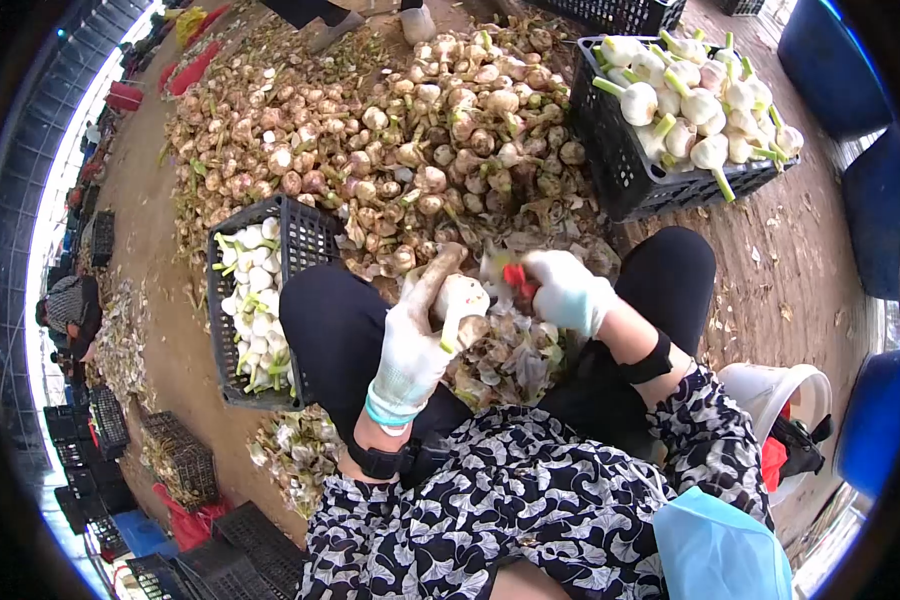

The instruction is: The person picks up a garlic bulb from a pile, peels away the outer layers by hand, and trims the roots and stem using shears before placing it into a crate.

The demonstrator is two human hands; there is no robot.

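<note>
In my gloved left hand (415,335) is a white garlic bulb (462,296), its cut green stem pointing down toward me. Fingers and thumb wrap around the bulb's side. My gloved right hand (567,290), just to the right, is closed on a small red-handled knife (518,280); its blade end is blurred by motion and points toward the bulb. Below and between both hands, loose garlic skins (505,360) lie between my knees. Directly ahead spreads a large heap of untrimmed, brownish garlic (370,150).
A black crate (620,190) heaped with trimmed garlic stands front right, and another crate (300,240) with white bulbs sits by my left knee. A white bucket (745,385) is at my right, near blue barrels (875,420). Another person (70,305) is at far left.
</note>
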